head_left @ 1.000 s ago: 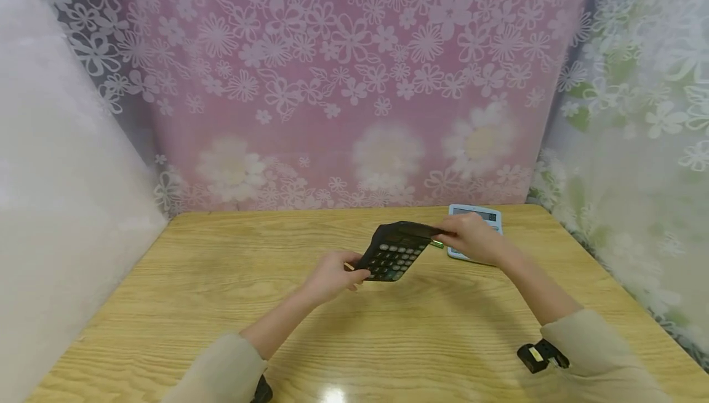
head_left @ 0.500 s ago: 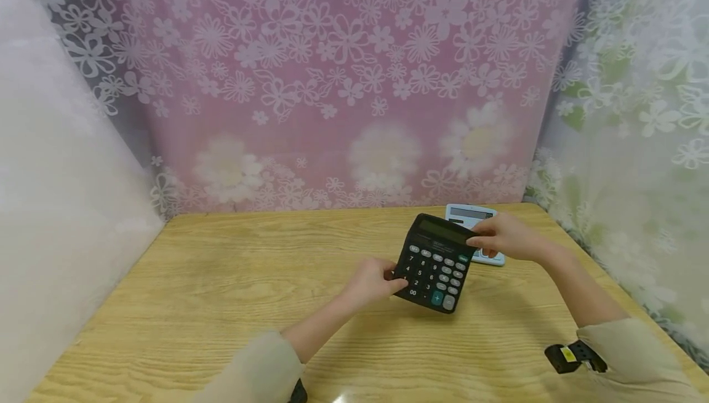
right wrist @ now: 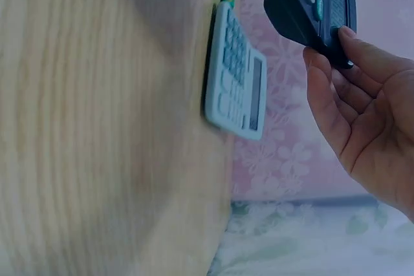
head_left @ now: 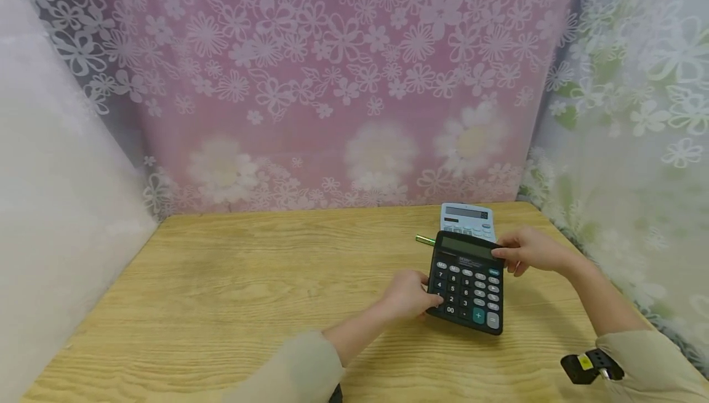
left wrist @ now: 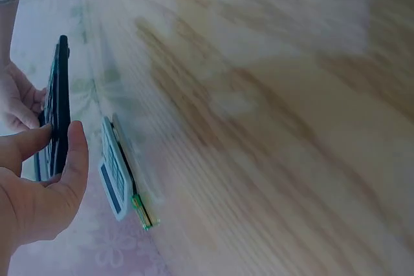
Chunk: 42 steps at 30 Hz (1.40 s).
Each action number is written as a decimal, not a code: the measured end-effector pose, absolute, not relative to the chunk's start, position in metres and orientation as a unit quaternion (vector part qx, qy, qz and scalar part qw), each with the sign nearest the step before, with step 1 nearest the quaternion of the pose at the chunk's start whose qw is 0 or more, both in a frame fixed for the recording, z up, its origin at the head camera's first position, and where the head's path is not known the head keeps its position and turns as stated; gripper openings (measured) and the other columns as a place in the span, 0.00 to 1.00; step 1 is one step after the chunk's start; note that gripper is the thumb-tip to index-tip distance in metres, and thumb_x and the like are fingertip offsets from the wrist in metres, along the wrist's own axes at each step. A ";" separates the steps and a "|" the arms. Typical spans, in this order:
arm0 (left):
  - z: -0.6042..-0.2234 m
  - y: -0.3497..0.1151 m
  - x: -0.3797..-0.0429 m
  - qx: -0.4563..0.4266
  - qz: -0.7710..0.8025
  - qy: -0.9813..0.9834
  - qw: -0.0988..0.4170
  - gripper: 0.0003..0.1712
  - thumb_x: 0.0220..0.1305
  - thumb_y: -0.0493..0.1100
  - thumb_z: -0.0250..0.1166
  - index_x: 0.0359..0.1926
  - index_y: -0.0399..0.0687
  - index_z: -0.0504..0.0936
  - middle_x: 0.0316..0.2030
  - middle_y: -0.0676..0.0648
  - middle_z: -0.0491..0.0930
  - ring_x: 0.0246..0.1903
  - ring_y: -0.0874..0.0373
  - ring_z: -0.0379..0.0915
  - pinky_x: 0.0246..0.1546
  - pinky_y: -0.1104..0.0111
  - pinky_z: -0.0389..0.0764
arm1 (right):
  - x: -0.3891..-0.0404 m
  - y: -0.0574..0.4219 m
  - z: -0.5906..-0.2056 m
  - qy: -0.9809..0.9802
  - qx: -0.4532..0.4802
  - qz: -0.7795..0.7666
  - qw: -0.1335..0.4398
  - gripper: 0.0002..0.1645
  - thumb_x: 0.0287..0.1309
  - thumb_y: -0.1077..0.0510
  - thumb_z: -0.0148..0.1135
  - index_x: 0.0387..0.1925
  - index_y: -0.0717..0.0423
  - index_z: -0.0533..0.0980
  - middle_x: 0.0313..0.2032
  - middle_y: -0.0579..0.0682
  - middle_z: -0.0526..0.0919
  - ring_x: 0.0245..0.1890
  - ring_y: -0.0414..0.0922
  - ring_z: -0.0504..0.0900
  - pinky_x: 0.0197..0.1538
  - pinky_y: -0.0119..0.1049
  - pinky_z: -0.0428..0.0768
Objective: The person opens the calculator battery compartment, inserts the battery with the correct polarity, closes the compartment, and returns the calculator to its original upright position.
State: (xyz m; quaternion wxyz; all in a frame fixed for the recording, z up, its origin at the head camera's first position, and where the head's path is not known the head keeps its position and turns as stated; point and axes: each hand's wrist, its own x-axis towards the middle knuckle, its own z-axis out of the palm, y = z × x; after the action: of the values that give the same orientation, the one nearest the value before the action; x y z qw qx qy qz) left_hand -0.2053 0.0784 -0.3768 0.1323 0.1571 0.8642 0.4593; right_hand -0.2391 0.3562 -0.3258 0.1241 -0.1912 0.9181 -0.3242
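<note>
A large black calculator (head_left: 466, 286) is held in both hands above the table, its keys and display facing up toward the head view. My left hand (head_left: 408, 295) pinches its lower left edge, thumb on the key side. My right hand (head_left: 532, 250) grips the upper right corner beside the display. In the left wrist view the black calculator (left wrist: 61, 105) appears edge-on, off the tabletop. Behind it lies a light blue calculator (head_left: 467, 218), partly covered by the black one in the head view. The right wrist view shows this light blue calculator (right wrist: 236, 75) flat on the table.
A thin green stick-like item (head_left: 424, 240) lies on the table beside the light blue calculator. The wooden table (head_left: 249, 292) ends at a pink flowered curtain (head_left: 310, 83) behind. Pale cloths hang at the left and right sides.
Both hands have carried the black calculator to the right and closer, turning its face from steeply tilted to facing up. The green item, hidden half a second ago, shows again.
</note>
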 end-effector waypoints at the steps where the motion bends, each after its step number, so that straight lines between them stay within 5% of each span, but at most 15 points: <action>1: -0.377 0.083 -0.204 0.153 0.456 0.866 0.136 0.15 0.52 0.39 0.70 0.40 0.35 0.79 0.22 0.50 0.77 0.15 0.57 0.76 0.16 0.71 0.75 | -0.238 0.359 -0.328 0.917 -0.187 -0.327 0.130 0.15 0.65 0.54 0.54 0.29 0.62 0.74 0.23 0.53 0.77 0.25 0.48 0.80 0.29 0.37 0.80; 10: -0.381 0.106 -0.195 0.146 0.423 0.875 0.184 0.07 0.52 0.35 0.69 0.27 0.38 0.78 0.17 0.48 0.75 0.14 0.55 0.77 0.16 0.71 0.76 | -0.232 0.380 -0.345 0.903 -0.161 -0.357 0.175 0.16 0.64 0.55 0.54 0.41 0.68 0.76 0.25 0.56 0.77 0.25 0.49 0.79 0.30 0.38 0.80; 18: -0.381 0.111 -0.191 0.131 0.424 0.873 0.200 0.08 0.53 0.36 0.68 0.23 0.39 0.78 0.16 0.48 0.75 0.15 0.55 0.78 0.17 0.71 0.76 | -0.237 0.385 -0.356 0.890 -0.148 -0.381 0.203 0.15 0.64 0.56 0.55 0.40 0.68 0.76 0.24 0.55 0.77 0.23 0.45 0.78 0.30 0.42 0.80; 42: -0.387 0.118 -0.196 0.107 0.400 0.878 0.240 0.12 0.57 0.41 0.65 0.26 0.36 0.75 0.15 0.43 0.75 0.09 0.55 0.73 0.11 0.69 0.74 | -0.238 0.380 -0.369 0.883 -0.115 -0.398 0.219 0.14 0.63 0.57 0.55 0.38 0.67 0.78 0.23 0.52 0.80 0.20 0.42 0.77 0.27 0.41 0.80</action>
State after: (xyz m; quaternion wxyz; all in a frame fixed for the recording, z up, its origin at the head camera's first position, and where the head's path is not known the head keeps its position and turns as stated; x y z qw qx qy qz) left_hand -0.1956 0.1182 -0.3872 0.2404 0.1074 0.8777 0.4004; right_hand -0.2383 0.3803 -0.3691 0.2193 -0.1151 0.8832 -0.3982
